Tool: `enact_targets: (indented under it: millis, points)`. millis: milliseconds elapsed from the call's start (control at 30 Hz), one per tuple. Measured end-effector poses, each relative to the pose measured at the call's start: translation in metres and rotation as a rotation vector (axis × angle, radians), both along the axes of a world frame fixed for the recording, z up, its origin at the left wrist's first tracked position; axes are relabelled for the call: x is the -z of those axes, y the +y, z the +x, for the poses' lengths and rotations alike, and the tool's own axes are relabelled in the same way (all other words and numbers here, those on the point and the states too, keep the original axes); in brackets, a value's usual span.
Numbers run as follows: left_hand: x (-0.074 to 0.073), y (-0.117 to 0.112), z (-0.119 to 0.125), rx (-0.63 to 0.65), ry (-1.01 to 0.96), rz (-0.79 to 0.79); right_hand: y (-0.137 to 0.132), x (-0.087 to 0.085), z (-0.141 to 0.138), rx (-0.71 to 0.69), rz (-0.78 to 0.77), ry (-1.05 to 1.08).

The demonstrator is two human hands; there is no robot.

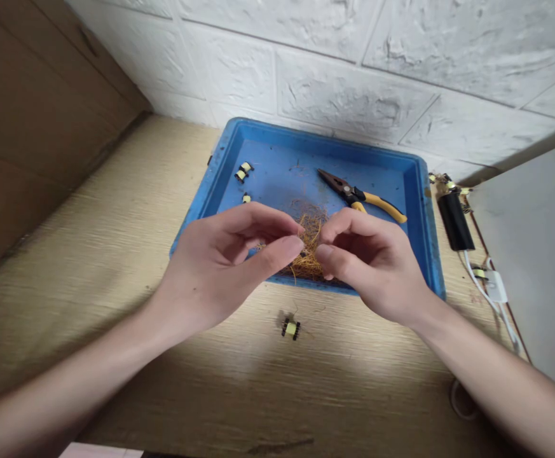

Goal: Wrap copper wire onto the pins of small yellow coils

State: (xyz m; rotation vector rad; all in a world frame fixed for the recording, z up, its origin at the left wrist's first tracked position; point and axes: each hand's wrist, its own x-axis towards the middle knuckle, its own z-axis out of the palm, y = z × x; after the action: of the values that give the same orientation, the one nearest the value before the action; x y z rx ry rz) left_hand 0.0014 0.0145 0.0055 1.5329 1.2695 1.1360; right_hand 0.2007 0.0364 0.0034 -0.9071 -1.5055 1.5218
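My left hand (224,267) and my right hand (367,261) meet over the near edge of a blue tray (415,216), fingers pinched together around something small that I cannot make out. Behind the fingertips lies a tangle of thin copper wire (309,232) in the tray. Yellow-handled pliers (360,196) rest in the tray beyond my right hand. A small yellow and black coil part (290,328) lies on the wooden table just below my hands. Two more such parts, one larger (243,172) and one smaller (246,198), sit in the tray's left half.
A white brick wall stands behind the tray. To the right of the tray are a black block (454,221), a white cable (494,289) and a grey panel (534,254). A brown board (29,127) closes off the left side.
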Motion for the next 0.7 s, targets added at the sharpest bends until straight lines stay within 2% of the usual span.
enact_targets:
  millis: [233, 433, 700]
  points:
    - [0.0020, 0.0019, 0.0004, -0.034, -0.062, -0.039, -0.0007, -0.0003, -0.0008, -0.034, -0.027, 0.002]
    - [0.0036, 0.0013, -0.0024, -0.035, 0.010, -0.017, -0.0012, -0.0004, -0.0017, -0.025, -0.030, 0.081]
    - [0.0026, 0.0019, -0.0029, -0.033, 0.055, 0.034, -0.0028, 0.0015, -0.0013, 0.021, 0.012, 0.072]
